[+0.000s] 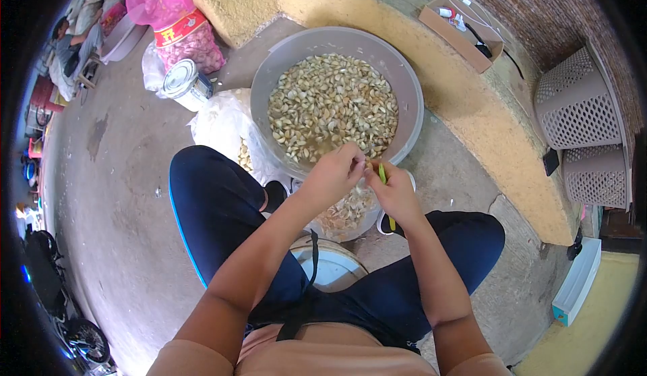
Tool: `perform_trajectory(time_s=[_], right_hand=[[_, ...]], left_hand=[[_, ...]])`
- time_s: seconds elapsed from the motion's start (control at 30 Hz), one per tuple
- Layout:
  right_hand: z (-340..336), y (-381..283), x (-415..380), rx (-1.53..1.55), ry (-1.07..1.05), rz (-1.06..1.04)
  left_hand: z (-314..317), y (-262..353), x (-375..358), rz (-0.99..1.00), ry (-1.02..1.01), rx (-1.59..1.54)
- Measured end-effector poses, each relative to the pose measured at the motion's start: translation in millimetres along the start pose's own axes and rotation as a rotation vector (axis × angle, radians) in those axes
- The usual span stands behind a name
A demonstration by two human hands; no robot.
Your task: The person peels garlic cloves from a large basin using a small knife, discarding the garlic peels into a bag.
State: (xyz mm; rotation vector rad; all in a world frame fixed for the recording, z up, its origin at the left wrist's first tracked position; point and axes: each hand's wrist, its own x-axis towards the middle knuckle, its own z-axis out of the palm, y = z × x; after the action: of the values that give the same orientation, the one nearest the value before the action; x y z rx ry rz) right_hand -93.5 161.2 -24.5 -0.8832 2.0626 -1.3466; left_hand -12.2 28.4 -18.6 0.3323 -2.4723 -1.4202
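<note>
A large grey basin (416,106) holds many garlic cloves (333,103) sitting in cloudy water. Over its near rim, both hands meet with fingertips close together. My left hand (333,174) is closed in a pinch on a small pale garlic clove (364,166), mostly covered by the fingers. My right hand (396,194) is closed round a small knife (382,173) with a yellow-green handle; its blade is hard to make out. Below the hands, a container lined with clear plastic holds papery garlic skins (347,215).
Left of the basin lie a white plastic sack (226,123) with cloves, a metal can (185,82) and pink net bags (192,42). A yellow ledge (465,123) curves along the right, bearing a cardboard box (465,29). Another person (71,45) sits far left.
</note>
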Motion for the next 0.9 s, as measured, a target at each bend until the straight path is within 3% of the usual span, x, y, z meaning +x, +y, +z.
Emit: perform_trajectory(time_s=[0.13, 0.2, 0.3, 0.4, 0.5, 0.6, 0.7, 0.8, 0.9], right_hand=[[-8.3, -8.5, 1.7, 0.052, -0.036, 0.17], [-10.5, -16.0, 1.6, 0.251, -0.039, 0.358], [-12.9, -15.8, 4.1, 0.39, 0.018, 0.417], [-14.8, -12.3, 4.6, 0.593, 0.041, 0.444], [-17.6, -17.5, 4.5, 0.729, 0.028, 0.48], [-17.2, -16.5, 3.6, 0.76, 0.011, 0.495], [-17.5, -18.3, 3.3, 0.793, -0.006, 0.521], [-18.8, -16.6, 3.1, 0.797, -0.047, 0.508], [-19.4, -23.2, 2.5, 0.809, -0.051, 0.51]], left_hand=[[-1.0, -0.5, 3.0, -0.029, 0.006, 0.053], [-0.6, 0.1, 3.9, -0.044, 0.004, 0.006], [-1.9, 3.2, 4.0, -0.055, 0.042, -0.134], [-9.0, 12.9, 2.3, -0.026, -0.025, -0.155], [-9.5, 4.5, 2.1, 0.15, -0.049, -0.033], [-10.8, 7.2, 0.9, 0.076, -0.068, 0.0], [-13.3, 4.1, 2.6, 0.132, -0.08, 0.069], [-17.4, 11.8, 3.1, -0.048, -0.088, -0.143], [-17.4, 14.0, 3.2, -0.074, -0.059, -0.191]])
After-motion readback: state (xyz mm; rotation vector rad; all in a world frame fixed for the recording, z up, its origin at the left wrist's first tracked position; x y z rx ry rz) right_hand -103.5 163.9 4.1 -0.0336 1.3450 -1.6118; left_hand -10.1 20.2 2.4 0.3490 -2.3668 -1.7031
